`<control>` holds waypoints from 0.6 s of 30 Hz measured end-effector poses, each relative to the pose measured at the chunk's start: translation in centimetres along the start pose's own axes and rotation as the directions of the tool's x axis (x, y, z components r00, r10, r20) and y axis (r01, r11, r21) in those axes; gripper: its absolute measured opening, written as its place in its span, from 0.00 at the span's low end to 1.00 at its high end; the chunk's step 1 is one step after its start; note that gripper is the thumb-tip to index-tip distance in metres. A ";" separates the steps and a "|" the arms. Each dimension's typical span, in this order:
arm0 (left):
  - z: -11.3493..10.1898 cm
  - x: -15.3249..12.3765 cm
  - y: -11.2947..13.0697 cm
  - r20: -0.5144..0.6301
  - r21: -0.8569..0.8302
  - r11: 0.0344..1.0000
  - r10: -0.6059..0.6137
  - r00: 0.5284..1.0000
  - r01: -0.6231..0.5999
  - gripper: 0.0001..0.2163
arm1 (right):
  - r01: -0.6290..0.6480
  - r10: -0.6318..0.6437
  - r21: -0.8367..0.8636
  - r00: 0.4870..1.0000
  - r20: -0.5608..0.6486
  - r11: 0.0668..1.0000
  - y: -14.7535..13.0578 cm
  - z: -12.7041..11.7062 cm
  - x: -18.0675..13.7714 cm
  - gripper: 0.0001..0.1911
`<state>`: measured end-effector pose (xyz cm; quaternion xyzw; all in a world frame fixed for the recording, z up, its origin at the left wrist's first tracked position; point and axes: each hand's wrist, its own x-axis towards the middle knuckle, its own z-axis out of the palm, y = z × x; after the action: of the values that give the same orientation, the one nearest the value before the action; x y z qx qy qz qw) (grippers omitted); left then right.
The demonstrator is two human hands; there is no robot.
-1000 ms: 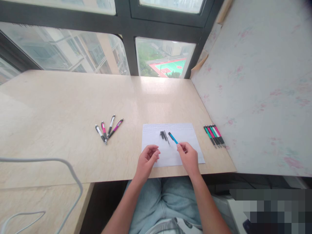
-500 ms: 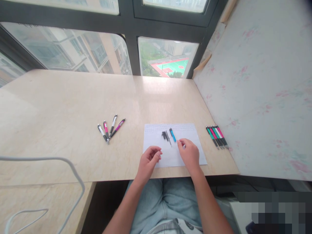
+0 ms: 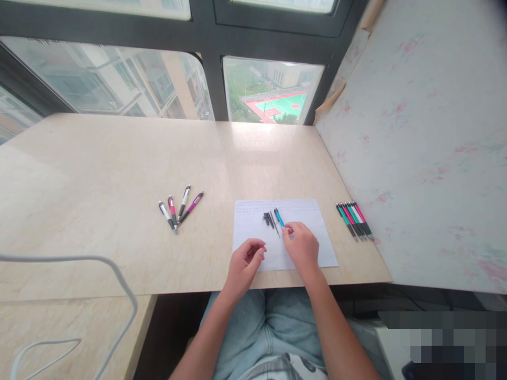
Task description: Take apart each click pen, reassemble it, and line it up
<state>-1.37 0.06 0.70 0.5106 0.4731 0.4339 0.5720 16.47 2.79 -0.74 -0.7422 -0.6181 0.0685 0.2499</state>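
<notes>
A blue pen barrel [image 3: 279, 217] lies slanted on a white sheet of paper [image 3: 245, 232] with lines of writing along its top. My right hand [image 3: 301, 246] is closed in a pinch at the barrel's lower end, fingertips on it. Just left of the barrel lie a thin pen refill [image 3: 276, 226] and several small black pen parts [image 3: 267, 218]. My left hand [image 3: 246, 263] hovers over the paper's lower left, fingers loosely curled and thumb apart from the index finger, with nothing visible in it.
Several pens [image 3: 182, 208] in white, pink and purple lie fanned out on the left of the desk [image 3: 119, 169]. A neat row of pens [image 3: 354, 220] sits by the wall on the right. A grey cable [image 3: 114, 266] loops at lower left.
My right hand has moved left to the lower end of the blue barrel, which has shifted very slightly left. The left hand's thumb and index finger have parted a little.
</notes>
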 end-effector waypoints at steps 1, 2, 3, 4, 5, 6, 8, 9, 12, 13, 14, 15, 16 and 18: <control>0.0 0.0 0.0 0.000 0.003 1.000 0.004 1.000 -0.004 0.08 | 0.004 -0.004 0.008 1.000 -0.006 1.000 -0.1 0.0 -0.1 0.08; 0.0 0.0 0.0 0.001 0.006 1.000 0.007 1.000 -0.007 0.08 | 0.010 -0.009 0.020 1.000 -0.018 1.000 -0.1 -0.1 -0.2 0.08; 0.0 0.1 -0.1 0.002 0.010 1.000 0.009 1.000 -0.009 0.08 | 0.017 -0.016 0.037 0.999 -0.035 0.999 -0.1 -0.3 -0.4 0.08; 0.0 0.1 -0.1 0.004 0.015 1.000 0.011 1.000 -0.011 0.08 | 0.023 -0.020 0.057 0.998 -0.059 0.998 0.0 -0.5 -0.6 0.09; 0.0 0.1 -0.2 0.004 0.019 1.000 0.016 1.000 -0.016 0.08 | 0.030 -0.023 0.079 0.996 -0.087 0.996 0.1 -0.8 -0.8 0.09; 0.0 0.0 -0.2 0.001 0.022 1.000 0.023 1.000 -0.023 0.08 | 0.038 -0.027 0.100 0.993 -0.115 0.994 0.2 -1.1 -1.1 0.09; 0.0 -0.2 -0.2 -0.018 0.035 0.998 0.050 0.999 -0.049 0.08 | 0.072 -0.051 0.133 0.987 -0.155 0.989 0.7 -1.6 -1.9 0.12; 0.0 -0.4 -0.2 -0.032 0.056 0.996 0.077 0.996 -0.075 0.08 | 0.099 -0.074 0.146 0.983 -0.167 0.984 1.0 -1.8 -2.4 0.14; -0.2 -1.1 -0.2 -0.029 0.212 0.956 0.214 0.977 -0.203 0.07 | 0.199 -0.164 0.188 0.969 -0.187 0.962 1.9 -2.0 -3.8 0.18; -0.3 -1.3 -0.2 -0.006 0.277 0.930 0.254 0.967 -0.242 0.07 | 0.218 -0.180 0.204 0.965 -0.191 0.954 2.2 -2.0 -4.1 0.19; -0.4 -1.5 -0.3 0.012 0.334 0.905 0.276 0.961 -0.264 0.07 | 0.223 -0.181 0.221 0.964 -0.195 0.949 2.4 -2.0 -4.3 0.19; -0.4 -1.7 -0.4 0.025 0.380 0.886 0.280 0.960 -0.268 0.07 | 0.213 -0.168 0.240 0.966 -0.196 0.947 2.6 -1.9 -4.4 0.19; -0.5 -1.7 -0.5 0.027 0.411 0.875 0.270 0.963 -0.257 0.07 | 0.190 -0.141 0.260 0.971 -0.194 0.947 2.6 -1.9 -4.4 0.19; -0.5 -1.6 -0.7 0.016 0.443 0.870 0.232 0.973 -0.215 0.06 | 0.127 -0.076 0.294 0.981 -0.179 0.947 2.7 -2.0 -4.2 0.20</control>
<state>-2.13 -1.53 0.18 0.6701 0.5077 0.3877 0.3781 18.71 -2.11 -1.13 -0.6650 -0.6148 0.0881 0.4148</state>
